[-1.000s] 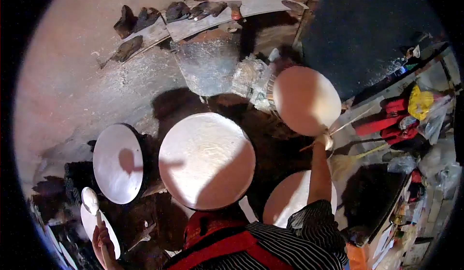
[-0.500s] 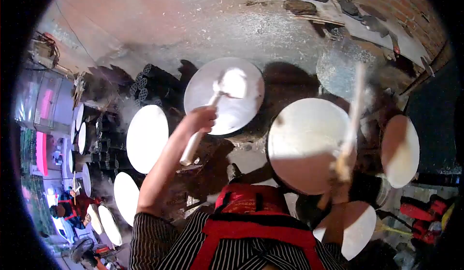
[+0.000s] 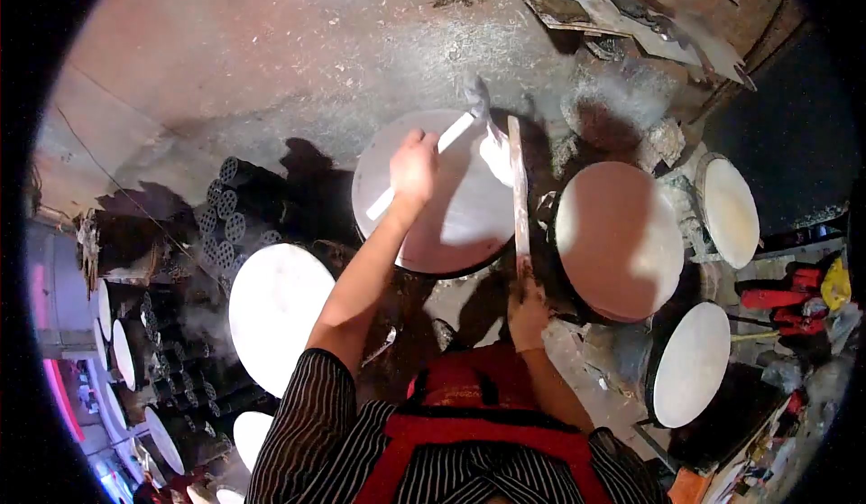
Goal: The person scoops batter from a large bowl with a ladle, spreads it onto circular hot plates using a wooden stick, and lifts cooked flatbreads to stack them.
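Note:
My left hand point(image 3: 415, 168) is closed around the pale handle of a ladle point(image 3: 477, 96), whose greyish head is over the far right edge of a round griddle point(image 3: 433, 215). A blob of white batter point(image 3: 496, 158) shows just below the ladle head; I cannot tell whether it hangs or lies on the plate. At the griddle's right edge, my right hand point(image 3: 528, 313) grips a long, whitened wooden stick point(image 3: 518, 188) pointing away from me. Shadow covers part of the griddle's right side.
Another round griddle point(image 3: 621, 242) with a pale layer stands to the right, with more pale discs point(image 3: 729, 211) beyond. On the left are a white disc point(image 3: 280, 314) and stacked honeycomb coal briquettes point(image 3: 230, 215). A wall point(image 3: 271, 62) rises behind, with a cluttered ledge point(image 3: 595, 17).
My right hand and the stick have moved left from the right griddle to the middle one. The ladle head has swung to the griddle's far right. The view has shifted.

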{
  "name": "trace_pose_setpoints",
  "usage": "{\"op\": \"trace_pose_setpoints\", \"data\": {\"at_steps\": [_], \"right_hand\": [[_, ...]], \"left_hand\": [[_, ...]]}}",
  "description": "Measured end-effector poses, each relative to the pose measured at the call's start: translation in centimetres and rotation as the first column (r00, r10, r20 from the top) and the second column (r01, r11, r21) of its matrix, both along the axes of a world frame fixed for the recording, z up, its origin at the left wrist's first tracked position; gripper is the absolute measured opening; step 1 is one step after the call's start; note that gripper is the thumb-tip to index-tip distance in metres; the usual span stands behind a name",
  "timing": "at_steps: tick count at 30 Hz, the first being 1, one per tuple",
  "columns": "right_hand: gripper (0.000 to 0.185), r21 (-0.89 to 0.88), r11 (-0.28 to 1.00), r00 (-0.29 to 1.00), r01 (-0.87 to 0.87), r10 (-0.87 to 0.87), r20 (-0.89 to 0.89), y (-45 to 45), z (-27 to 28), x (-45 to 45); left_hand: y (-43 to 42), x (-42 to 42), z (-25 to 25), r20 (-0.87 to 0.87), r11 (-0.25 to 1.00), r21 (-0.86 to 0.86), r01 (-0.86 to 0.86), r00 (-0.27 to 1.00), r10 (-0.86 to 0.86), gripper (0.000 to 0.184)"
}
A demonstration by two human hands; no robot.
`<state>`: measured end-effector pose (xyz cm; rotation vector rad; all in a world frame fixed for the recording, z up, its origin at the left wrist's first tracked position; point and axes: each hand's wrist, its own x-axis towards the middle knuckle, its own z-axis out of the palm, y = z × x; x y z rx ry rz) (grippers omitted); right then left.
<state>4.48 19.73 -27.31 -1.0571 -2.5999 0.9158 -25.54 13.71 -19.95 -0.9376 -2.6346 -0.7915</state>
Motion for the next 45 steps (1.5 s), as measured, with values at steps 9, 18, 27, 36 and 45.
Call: {"op": "trace_pose_setpoints", "data": {"at_steps": [9,18,27,36,45], "right_hand": [[0.035,-0.818,0.575,0.897,0.017,-0.371,-0.243,0.6,0.0,-14.8],[0.031,-0.957,-0.006,0.761,-0.29,-0.608,-0.227,-0.5,-3.2,-6.3],[0.02,-0.898,0.44,0.963,0.013,-0.246,-0.106,-2.5,2.4,-17.7],[0.024,-0.906,0.416,0.945,-0.08,-0.258,-0.201,7.8,0.1,-11.5],[0.033,-0.886,0.388,0.921,-0.254,0.377,-0.098,8.1,0.2,-16.0]], "left_hand": [[-10.9,1.2,6.0,0.149,0.935,0.251,-0.252,0.964,0.219,0.01],[-24.1,12.9,-0.2,0.691,0.276,0.264,-0.924,-0.018,-0.722,0.024],[-23.0,19.1,2.0,0.764,0.184,0.285,-0.941,0.107,-0.637,0.014],[-20.8,24.1,0.2,0.939,0.044,0.187,-0.981,0.166,-0.301,0.014],[-16.0,28.4,1.1,0.972,-0.078,0.123,-0.989,0.136,-0.192,0.013]]}}
